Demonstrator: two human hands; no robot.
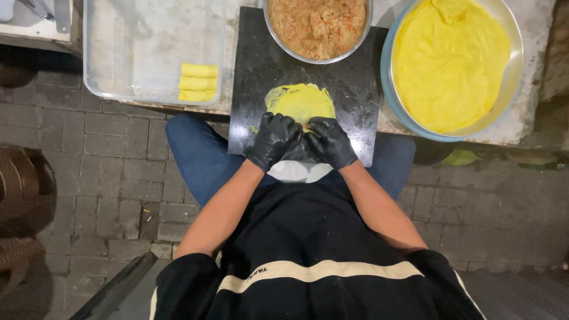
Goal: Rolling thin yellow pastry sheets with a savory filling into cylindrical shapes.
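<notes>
black-gloved left hand (274, 139) and right hand (329, 141) press yellow wrapper (299, 101) on board (261, 71).

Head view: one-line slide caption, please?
Both gloved hands press a yellow crepe on a black board, below a filling bowl.

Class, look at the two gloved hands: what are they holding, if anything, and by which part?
Both the left hand and right hand grip the yellow wrapper on the black board by its near edge.

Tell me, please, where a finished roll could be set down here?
The clear tray is mostly bare left of and behind its three rolls. The black board is crowded: filling bowl, wrapper, both hands.
</notes>
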